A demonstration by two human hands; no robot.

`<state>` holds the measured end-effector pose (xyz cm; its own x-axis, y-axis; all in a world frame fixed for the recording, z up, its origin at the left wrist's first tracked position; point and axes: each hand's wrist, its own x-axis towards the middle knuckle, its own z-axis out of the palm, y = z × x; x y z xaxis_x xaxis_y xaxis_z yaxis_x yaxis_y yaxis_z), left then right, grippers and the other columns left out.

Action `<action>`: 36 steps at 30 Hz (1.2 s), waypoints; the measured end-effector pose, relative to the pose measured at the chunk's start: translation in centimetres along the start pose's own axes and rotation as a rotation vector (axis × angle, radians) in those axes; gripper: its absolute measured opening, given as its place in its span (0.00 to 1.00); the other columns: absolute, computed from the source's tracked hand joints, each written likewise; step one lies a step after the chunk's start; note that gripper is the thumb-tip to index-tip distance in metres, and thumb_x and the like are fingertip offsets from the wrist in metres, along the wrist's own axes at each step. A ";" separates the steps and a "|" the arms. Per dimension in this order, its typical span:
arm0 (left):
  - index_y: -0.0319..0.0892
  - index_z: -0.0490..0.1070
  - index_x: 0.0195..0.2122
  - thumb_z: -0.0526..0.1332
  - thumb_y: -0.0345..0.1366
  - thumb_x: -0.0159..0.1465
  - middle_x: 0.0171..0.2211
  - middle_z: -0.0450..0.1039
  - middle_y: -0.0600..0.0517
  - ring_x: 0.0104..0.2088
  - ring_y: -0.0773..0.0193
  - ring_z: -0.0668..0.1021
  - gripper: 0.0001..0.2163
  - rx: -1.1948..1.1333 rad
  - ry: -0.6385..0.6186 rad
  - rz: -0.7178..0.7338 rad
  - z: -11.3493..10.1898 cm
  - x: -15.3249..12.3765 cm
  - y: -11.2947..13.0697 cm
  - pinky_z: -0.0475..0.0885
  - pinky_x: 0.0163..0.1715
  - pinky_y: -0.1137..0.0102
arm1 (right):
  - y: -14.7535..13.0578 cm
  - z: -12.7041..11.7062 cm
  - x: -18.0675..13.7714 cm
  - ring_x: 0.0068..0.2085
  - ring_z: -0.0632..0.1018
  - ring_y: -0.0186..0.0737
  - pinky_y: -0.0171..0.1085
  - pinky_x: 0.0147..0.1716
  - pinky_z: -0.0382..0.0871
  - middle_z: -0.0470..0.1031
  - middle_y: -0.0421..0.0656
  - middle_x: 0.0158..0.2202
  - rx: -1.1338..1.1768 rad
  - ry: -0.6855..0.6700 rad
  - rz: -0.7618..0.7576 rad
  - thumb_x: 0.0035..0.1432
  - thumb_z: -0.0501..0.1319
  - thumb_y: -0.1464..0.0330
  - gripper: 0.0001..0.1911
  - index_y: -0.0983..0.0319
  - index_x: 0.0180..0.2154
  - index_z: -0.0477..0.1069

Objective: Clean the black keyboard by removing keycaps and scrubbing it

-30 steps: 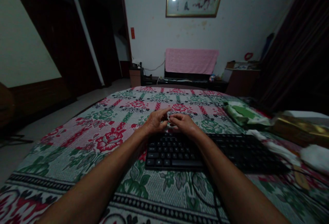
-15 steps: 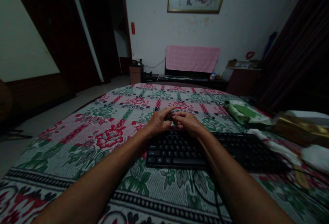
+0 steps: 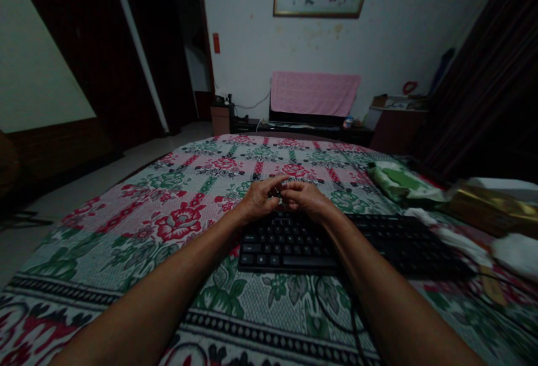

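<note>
A black keyboard [image 3: 287, 245] lies on the flowered tablecloth [image 3: 180, 223] in front of me. Above its back edge, my left hand [image 3: 261, 198] and my right hand [image 3: 307, 198] meet fingertip to fingertip. The left index finger reaches forward over the gap, with the thumb bent below it. My right thumb and fingers are pinched together. Something small and dark shows between the two hands, too small and dim to name. My right forearm crosses over the keyboard and covers part of its keys.
A black cable [image 3: 325, 313] loops in front of the keyboard. To the right lie crumpled white tissues [image 3: 462, 245], a green tissue pack [image 3: 399, 181], a gold box [image 3: 490, 206] and a white bundle [image 3: 516, 256]. Against the far wall, a pink towel [image 3: 313, 92] covers a dark screen.
The view has tilted down very slightly. Both hands stay at the same place above the keyboard, with only tiny finger movement.
</note>
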<state>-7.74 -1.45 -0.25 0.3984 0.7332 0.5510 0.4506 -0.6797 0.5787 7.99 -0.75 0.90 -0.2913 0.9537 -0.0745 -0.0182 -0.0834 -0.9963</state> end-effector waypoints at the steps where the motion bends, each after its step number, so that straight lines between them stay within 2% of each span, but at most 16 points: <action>1: 0.39 0.63 0.56 0.55 0.23 0.49 0.39 0.74 0.50 0.34 0.68 0.73 0.29 -0.004 -0.001 0.004 0.0 0.0 -0.1 0.69 0.37 0.72 | 0.0 0.0 0.0 0.21 0.68 0.26 0.29 0.22 0.66 0.69 0.36 0.20 -0.006 0.000 0.000 0.39 0.64 0.72 0.09 0.64 0.28 0.68; 4: 0.38 0.63 0.55 0.55 0.23 0.49 0.39 0.74 0.50 0.33 0.68 0.74 0.29 -0.015 0.005 0.008 0.1 0.0 -0.2 0.69 0.37 0.72 | 0.0 0.1 0.1 0.18 0.65 0.24 0.27 0.19 0.63 0.65 0.34 0.16 -0.039 0.006 0.003 0.40 0.62 0.73 0.06 0.64 0.26 0.67; 11: 0.39 0.65 0.54 0.56 0.24 0.49 0.35 0.72 0.51 0.30 0.70 0.72 0.28 -0.040 0.049 -0.037 0.2 0.2 -0.8 0.68 0.33 0.74 | 0.0 0.3 0.1 0.17 0.64 0.24 0.28 0.19 0.64 0.67 0.34 0.18 -0.027 0.026 -0.018 0.40 0.62 0.73 0.07 0.63 0.27 0.66; 16: 0.35 0.65 0.54 0.58 0.28 0.50 0.31 0.69 0.53 0.27 0.72 0.70 0.27 -0.303 0.017 -0.164 -0.1 0.3 -1.7 0.65 0.28 0.76 | 0.2 0.4 0.3 0.18 0.66 0.26 0.30 0.22 0.67 0.68 0.34 0.18 -0.125 0.039 -0.061 0.42 0.64 0.69 0.08 0.63 0.28 0.69; 20: 0.36 0.63 0.55 0.61 0.29 0.48 0.29 0.66 0.55 0.26 0.73 0.69 0.29 -0.532 -0.075 -0.239 -0.6 0.2 -2.3 0.63 0.25 0.77 | 0.4 0.2 0.4 0.23 0.72 0.31 0.31 0.24 0.67 0.73 0.37 0.22 -0.339 0.016 -0.145 0.43 0.63 0.68 0.08 0.63 0.30 0.74; 24: 0.38 0.63 0.54 0.63 0.30 0.47 0.30 0.66 0.55 0.26 0.73 0.70 0.30 -0.636 -0.136 -0.301 -1.0 -0.1 -2.5 0.64 0.25 0.76 | 0.3 0.2 0.3 0.27 0.74 0.34 0.31 0.26 0.67 0.77 0.41 0.25 -0.504 0.000 -0.174 0.44 0.61 0.70 0.09 0.64 0.31 0.76; 30: 0.38 0.66 0.52 0.65 0.29 0.45 0.30 0.67 0.55 0.26 0.72 0.71 0.29 -0.610 -0.165 -0.348 -1.8 -0.3 -1.9 0.66 0.27 0.75 | 0.1 0.5 0.1 0.27 0.73 0.35 0.31 0.24 0.63 0.77 0.42 0.24 -0.697 0.024 -0.203 0.45 0.61 0.67 0.09 0.65 0.29 0.77; 36: 0.38 0.68 0.50 0.63 0.28 0.46 0.30 0.69 0.55 0.28 0.72 0.72 0.27 -0.546 -0.145 -0.369 -2.8 -1.2 -0.6 0.67 0.30 0.74 | -0.3 1.0 -0.3 0.26 0.71 0.33 0.30 0.24 0.59 0.75 0.40 0.23 -0.786 -0.038 -0.295 0.47 0.61 0.64 0.11 0.64 0.28 0.77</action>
<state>-10.73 -1.95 0.46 0.4160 0.8883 0.1945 0.1244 -0.2675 0.9555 7.09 -1.33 1.22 -0.4114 0.8934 0.1806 0.5693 0.4066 -0.7146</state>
